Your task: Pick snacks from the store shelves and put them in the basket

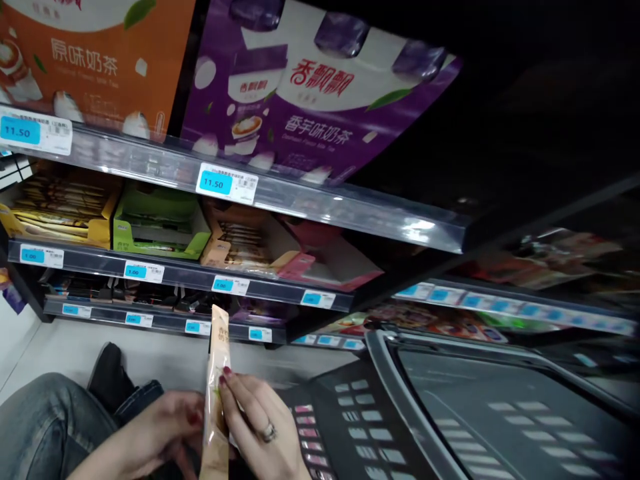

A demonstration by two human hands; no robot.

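Observation:
My right hand (263,423), with a ring and dark red nails, is closed on a long peach-coloured milk tea sachet (219,353). The sachet stands nearly upright in front of me, its lower end running out of view. My left hand (165,427) is just left of the sachet, fingers bent toward its edge. Motion blurs those fingers, and whether they grip the sachet cannot be made out. Beyond my hands, the shelf holds a peach open box (250,243) of similar sachets, between a green box (157,223) and a pink box (333,257).
A dark shopping basket (395,387) stands close on my right. Above, a shelf edge (300,193) juts out under orange and purple milk tea cartons (320,100). A yellow box (60,213) of sachets sits at left. My bent knee (45,420) is at lower left.

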